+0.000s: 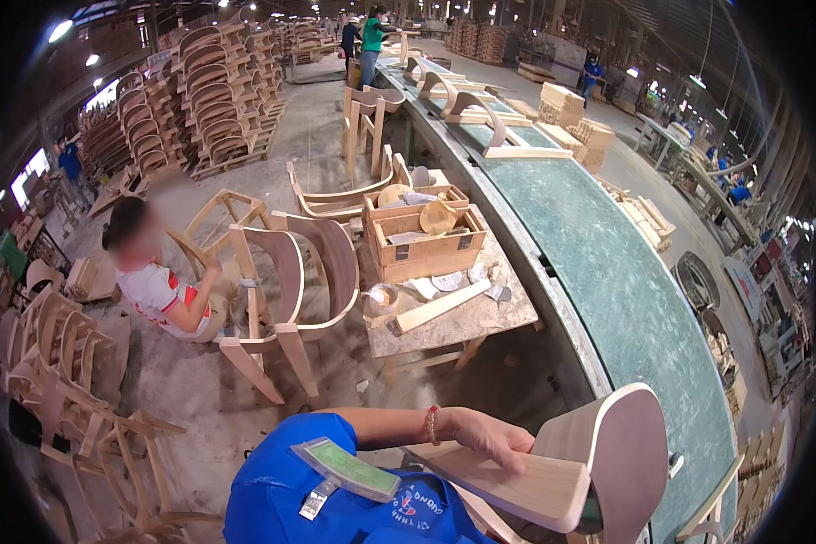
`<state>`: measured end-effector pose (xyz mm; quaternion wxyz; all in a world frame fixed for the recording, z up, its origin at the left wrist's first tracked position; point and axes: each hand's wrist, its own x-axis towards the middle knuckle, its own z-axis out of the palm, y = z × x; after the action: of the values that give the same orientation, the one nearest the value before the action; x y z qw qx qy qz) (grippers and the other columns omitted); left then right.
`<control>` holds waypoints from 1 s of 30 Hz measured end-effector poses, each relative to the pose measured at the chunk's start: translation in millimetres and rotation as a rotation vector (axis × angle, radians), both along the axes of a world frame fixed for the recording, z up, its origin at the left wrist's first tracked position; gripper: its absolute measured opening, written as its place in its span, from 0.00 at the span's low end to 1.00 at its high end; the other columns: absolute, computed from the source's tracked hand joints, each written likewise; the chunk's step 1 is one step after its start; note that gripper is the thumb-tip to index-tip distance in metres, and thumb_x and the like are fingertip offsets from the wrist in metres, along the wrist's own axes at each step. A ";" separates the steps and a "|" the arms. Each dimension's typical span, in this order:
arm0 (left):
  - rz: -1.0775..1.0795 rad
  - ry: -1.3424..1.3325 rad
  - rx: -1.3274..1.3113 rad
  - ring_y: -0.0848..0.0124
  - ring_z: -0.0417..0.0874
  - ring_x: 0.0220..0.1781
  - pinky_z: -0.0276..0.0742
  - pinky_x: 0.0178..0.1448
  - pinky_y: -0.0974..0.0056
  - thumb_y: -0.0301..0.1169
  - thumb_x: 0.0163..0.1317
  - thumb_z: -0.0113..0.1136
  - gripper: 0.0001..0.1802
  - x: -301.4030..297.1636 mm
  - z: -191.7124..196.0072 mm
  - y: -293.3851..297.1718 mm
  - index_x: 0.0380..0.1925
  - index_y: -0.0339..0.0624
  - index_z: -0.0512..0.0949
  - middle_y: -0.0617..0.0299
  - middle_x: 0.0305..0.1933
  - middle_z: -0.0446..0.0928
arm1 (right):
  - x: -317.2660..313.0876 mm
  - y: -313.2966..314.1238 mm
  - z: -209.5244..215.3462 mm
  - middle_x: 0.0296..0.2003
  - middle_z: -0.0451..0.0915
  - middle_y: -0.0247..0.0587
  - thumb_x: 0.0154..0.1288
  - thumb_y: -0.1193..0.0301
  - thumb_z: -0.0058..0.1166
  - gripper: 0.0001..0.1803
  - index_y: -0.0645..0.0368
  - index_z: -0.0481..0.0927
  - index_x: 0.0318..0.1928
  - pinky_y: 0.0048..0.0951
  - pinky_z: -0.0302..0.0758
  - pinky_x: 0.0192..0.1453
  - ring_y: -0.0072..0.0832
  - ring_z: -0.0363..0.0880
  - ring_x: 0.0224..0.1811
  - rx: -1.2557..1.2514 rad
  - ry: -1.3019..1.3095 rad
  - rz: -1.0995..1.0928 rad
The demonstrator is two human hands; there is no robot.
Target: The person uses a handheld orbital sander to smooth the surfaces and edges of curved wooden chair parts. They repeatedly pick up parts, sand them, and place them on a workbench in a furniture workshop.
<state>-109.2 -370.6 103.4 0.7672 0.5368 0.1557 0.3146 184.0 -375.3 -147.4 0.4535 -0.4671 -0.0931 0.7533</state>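
Note:
My left hand [491, 439], with a beaded bracelet at the wrist, grips the flat rail of a pale wooden chair frame [553, 485]. Thumb and fingers close over the rail's upper edge. The frame's curved backrest [633, 458] has a darker veneer face and stands at the right, beside the green conveyor belt [621, 299]. Part of the frame runs out at the lower edge. My right hand does not show.
A worktable [394, 343] left of the conveyor holds wooden boxes [426, 257], a cup [383, 296] and a wood strip [442, 306]. A seated co-worker [168, 290] handles a chair frame. Chair frames [317, 272] stand nearby; more frames [485, 122] lie along the belt.

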 end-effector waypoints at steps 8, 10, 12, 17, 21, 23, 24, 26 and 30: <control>0.028 -0.142 -0.161 0.80 0.79 0.35 0.76 0.36 0.72 0.46 0.52 0.70 0.31 16.3 14.6 -0.4 0.43 0.29 0.72 0.62 0.35 0.79 | 12.7 -1.0 -18.2 0.60 0.68 0.45 0.50 0.46 0.57 0.39 0.44 0.66 0.63 0.59 0.69 0.58 0.44 0.66 0.61 0.008 0.144 0.028; 0.050 -0.164 -0.157 0.79 0.79 0.35 0.76 0.36 0.72 0.45 0.51 0.71 0.31 20.1 23.2 0.5 0.43 0.29 0.72 0.61 0.36 0.79 | 7.4 2.2 -16.8 0.60 0.68 0.44 0.50 0.45 0.57 0.39 0.44 0.66 0.63 0.59 0.69 0.57 0.44 0.67 0.61 -0.065 0.233 0.003; 0.155 -0.127 -0.104 0.78 0.79 0.36 0.76 0.36 0.71 0.45 0.50 0.72 0.32 33.4 10.6 5.4 0.44 0.30 0.71 0.61 0.36 0.78 | 1.1 15.0 -23.5 0.59 0.68 0.45 0.51 0.48 0.56 0.37 0.45 0.66 0.62 0.56 0.72 0.55 0.43 0.66 0.62 -0.105 0.145 -0.057; 0.173 -0.142 -0.187 0.75 0.78 0.38 0.76 0.36 0.67 0.46 0.48 0.74 0.38 36.5 0.7 -9.6 0.49 0.32 0.67 0.60 0.36 0.76 | -19.2 2.1 -6.4 0.58 0.68 0.47 0.52 0.55 0.55 0.35 0.47 0.66 0.62 0.54 0.73 0.55 0.41 0.66 0.61 0.091 -0.023 0.145; 0.189 -0.078 -0.249 0.72 0.77 0.41 0.75 0.41 0.66 0.49 0.47 0.73 0.43 46.0 20.0 -25.8 0.53 0.33 0.62 0.59 0.40 0.73 | -15.6 14.7 13.1 0.57 0.69 0.47 0.53 0.55 0.54 0.34 0.48 0.67 0.61 0.53 0.73 0.55 0.41 0.67 0.60 0.107 -0.081 0.187; 0.181 -0.097 -0.249 0.73 0.76 0.42 0.74 0.42 0.67 0.49 0.47 0.73 0.42 54.4 1.8 -23.8 0.52 0.33 0.63 0.59 0.41 0.72 | -20.5 18.4 25.2 0.57 0.69 0.46 0.54 0.55 0.54 0.33 0.48 0.67 0.61 0.52 0.73 0.55 0.41 0.67 0.59 0.117 -0.093 0.243; 0.161 -0.108 -0.246 0.73 0.75 0.43 0.73 0.43 0.67 0.49 0.48 0.73 0.42 59.6 -4.6 -21.1 0.52 0.33 0.64 0.59 0.42 0.72 | -20.0 20.2 33.6 0.56 0.69 0.46 0.54 0.55 0.54 0.33 0.48 0.67 0.60 0.52 0.73 0.55 0.41 0.68 0.59 0.129 -0.099 0.260; 0.257 -0.012 -0.219 0.78 0.75 0.41 0.72 0.41 0.71 0.49 0.50 0.72 0.37 68.4 -7.4 -23.4 0.48 0.32 0.67 0.62 0.39 0.74 | -23.6 26.8 54.9 0.56 0.70 0.46 0.54 0.54 0.54 0.32 0.49 0.67 0.60 0.52 0.73 0.54 0.40 0.68 0.58 0.161 -0.110 0.298; 0.057 -0.111 -0.152 0.76 0.72 0.48 0.69 0.49 0.69 0.49 0.52 0.70 0.39 84.5 -3.6 -15.7 0.51 0.30 0.66 0.61 0.47 0.72 | -26.7 37.1 109.5 0.55 0.71 0.46 0.55 0.54 0.54 0.31 0.50 0.68 0.59 0.51 0.73 0.54 0.40 0.69 0.57 0.268 -0.120 0.387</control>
<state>-24.7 -386.3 99.9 0.8040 0.4540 0.1518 0.3527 157.3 -338.3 -37.9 0.3523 -0.4201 -0.3070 0.7779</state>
